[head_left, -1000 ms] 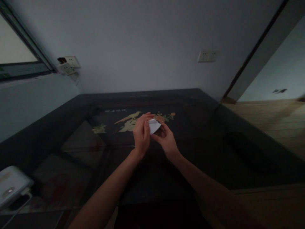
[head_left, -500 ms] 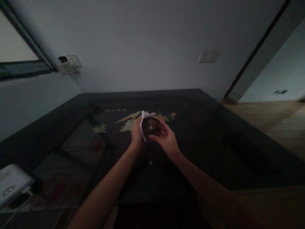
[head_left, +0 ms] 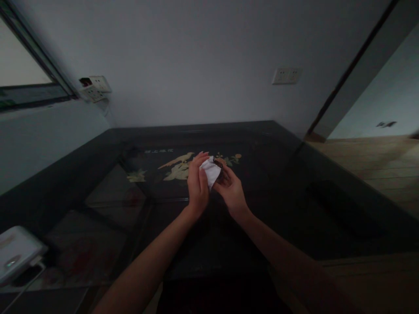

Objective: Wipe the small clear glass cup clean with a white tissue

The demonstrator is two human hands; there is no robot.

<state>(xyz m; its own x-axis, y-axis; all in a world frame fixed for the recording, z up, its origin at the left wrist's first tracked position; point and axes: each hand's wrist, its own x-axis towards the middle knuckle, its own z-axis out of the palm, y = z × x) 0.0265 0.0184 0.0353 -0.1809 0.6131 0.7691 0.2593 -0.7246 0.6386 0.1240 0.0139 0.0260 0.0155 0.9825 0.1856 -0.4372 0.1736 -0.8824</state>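
Note:
Over the middle of the dark table, my left hand [head_left: 198, 183] presses a crumpled white tissue [head_left: 211, 170] against a dark, shiny round object [head_left: 218, 164]. My right hand [head_left: 232, 189] curls its fingers around the right side of that object. Most of the object is hidden behind the tissue and my fingers, and its exact kind cannot be made out. Both hands are close together, raised in front of the flower and bird picture on the tabletop.
The dark glossy table [head_left: 255, 144] meets the wall. A white plugged-in device [head_left: 19, 250] with a cable lies at the left edge. On the right rests a long black object [head_left: 343, 209]. Wall sockets [head_left: 286, 76] sit above the table.
My left hand has turned inward and moved right, bringing the tissue from the object's left side across its front. My right hand holds nearly the same place.

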